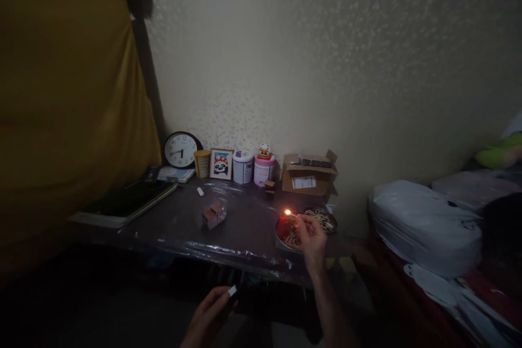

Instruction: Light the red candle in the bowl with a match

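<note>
Wooden match (pixel 296 216) pinched by right hand (pixel 312 236), at flame (pixel 287 212); left hand (pixel 207 315) pinches white piece (pixel 232 290).

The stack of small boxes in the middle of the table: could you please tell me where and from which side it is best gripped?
Probably across its two opposite side faces, coming from above on the left. The stack of small boxes lies flat and blocky with bare table around it, and that approach keeps clear of the lit candle and the right hand with its match.
</note>
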Available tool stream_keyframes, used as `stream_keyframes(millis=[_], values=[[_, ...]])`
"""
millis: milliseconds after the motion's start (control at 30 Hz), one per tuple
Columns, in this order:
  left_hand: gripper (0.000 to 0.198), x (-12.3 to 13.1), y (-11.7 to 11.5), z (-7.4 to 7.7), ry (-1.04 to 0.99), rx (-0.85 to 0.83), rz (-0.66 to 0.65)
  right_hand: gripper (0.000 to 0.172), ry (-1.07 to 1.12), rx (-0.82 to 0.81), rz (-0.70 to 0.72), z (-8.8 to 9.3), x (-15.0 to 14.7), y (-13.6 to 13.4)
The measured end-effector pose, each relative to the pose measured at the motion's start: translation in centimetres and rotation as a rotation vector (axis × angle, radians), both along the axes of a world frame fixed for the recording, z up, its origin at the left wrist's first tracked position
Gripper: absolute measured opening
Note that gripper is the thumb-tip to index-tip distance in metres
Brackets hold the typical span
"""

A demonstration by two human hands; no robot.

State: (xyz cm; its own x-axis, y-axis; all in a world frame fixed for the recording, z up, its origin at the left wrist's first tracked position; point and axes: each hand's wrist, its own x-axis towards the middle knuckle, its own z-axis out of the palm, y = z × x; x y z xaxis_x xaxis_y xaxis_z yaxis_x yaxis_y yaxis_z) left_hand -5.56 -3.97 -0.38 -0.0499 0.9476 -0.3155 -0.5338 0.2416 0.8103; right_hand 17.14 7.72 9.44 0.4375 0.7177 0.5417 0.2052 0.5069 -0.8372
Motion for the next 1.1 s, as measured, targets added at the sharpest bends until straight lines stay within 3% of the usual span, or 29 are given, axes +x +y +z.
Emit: stream_keyframes(millis=[200,567,767,900,1100], values=[[0.03,-0.2,0.0,0.0,-0.025,0.048,-0.08,0.023,0.015,0.021,-0.014,1.6,1.0,-0.7],[0.04,0.0,0.7,-1.4,0.039,0.013,0.007,0.021,-0.07,-0.019,-0.04,-2.6,-0.3,2.1],[0.039,0.1,0.6,-1.2,0.009,0.002,-0.017,0.022,-0.1,-0.016,-0.052,-3.2,-0.4,2.7],[0.041,0.3,0.3,-0.5,0.034,0.007,0.04,0.023,-0.11,-0.014,-0.057,-3.2,-0.5,2.7],[0.039,0.0,0.3,-0.3,0.036,-0.02,-0.018,0.023,-0.109,-0.007,-0.059,-3.1,-0.6,2.4]])
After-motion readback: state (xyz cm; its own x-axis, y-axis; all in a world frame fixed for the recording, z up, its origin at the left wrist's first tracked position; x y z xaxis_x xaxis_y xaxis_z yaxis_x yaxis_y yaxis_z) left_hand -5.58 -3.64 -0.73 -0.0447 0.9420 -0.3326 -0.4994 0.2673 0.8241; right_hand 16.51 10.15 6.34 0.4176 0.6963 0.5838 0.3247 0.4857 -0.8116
